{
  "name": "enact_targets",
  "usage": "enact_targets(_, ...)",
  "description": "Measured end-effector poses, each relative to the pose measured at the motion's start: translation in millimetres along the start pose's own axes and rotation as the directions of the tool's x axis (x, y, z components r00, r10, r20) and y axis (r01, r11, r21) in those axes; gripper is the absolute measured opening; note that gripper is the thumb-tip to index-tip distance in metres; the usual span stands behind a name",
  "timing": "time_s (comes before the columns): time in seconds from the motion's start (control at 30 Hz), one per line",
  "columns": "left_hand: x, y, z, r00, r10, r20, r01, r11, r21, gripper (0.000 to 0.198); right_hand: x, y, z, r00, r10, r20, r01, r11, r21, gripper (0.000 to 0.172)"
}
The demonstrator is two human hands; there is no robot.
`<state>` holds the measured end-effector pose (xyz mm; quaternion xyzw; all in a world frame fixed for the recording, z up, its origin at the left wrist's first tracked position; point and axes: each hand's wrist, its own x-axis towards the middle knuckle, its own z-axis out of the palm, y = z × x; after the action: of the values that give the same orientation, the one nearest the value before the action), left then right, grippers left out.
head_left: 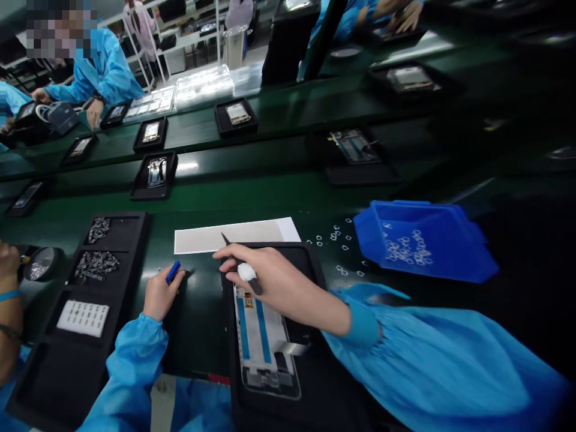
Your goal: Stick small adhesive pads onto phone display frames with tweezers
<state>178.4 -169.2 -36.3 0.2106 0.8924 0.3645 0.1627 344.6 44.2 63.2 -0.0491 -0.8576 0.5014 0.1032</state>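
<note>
My right hand (274,279) is closed around black tweezers (226,239) with a white wrap near the fingers; their pointed end tips up and left. Beneath that hand lies an opened phone frame (265,354) with two blue strips, set in a black tray (310,270). The hand and wrist hide the frame's upper part. Left of the tray, my left hand (159,294) is closed on a blue pen-like tool (173,272), held apart from the phone. A white-and-beige sheet (225,237) lies just beyond both hands.
At right, a blue bin (441,234) holds small clear rings, with several loose rings (345,247) beside it. A black compartment tray (128,264) with small parts stands at left. Trays with phones (155,174) line the green bench. A co-worker's arm (9,312) reaches in at left.
</note>
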Motion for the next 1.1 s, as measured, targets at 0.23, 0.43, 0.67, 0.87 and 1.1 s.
enact_targets(0.23,-6.8,13.6,1.4,0.999,-0.029,0.016,0.032,0.979,-0.201,0.051,35.8,3.2,39.1,0.99,0.032,0.14,0.003,0.97,-0.245,0.051)
enact_targets(0.43,-16.8,23.8,6.0,0.991,-0.037,0.131,0.073,0.957,-0.28,0.056,51.2,9.3,62.5,0.974,-0.04,0.225,0.103,0.955,-0.277,0.053)
enact_targets(0.67,-9.4,5.3,6.3,0.995,-0.052,0.091,0.065,0.987,-0.148,0.048,47.7,18.0,61.6,0.989,0.007,0.147,0.026,0.974,-0.227,0.046)
enact_targets(0.87,0.8,-1.9,-0.3,0.998,0.02,-0.054,-0.015,0.997,0.082,0.016,48.4,16.1,50.3,0.992,0.053,0.117,-0.062,0.995,0.079,0.036)
enact_targets(1.1,-15.2,23.2,-9.0,0.989,0.112,-0.098,-0.106,0.993,0.057,0.021,36.1,8.6,35.7,0.965,0.206,0.162,-0.261,0.817,0.514,0.04)
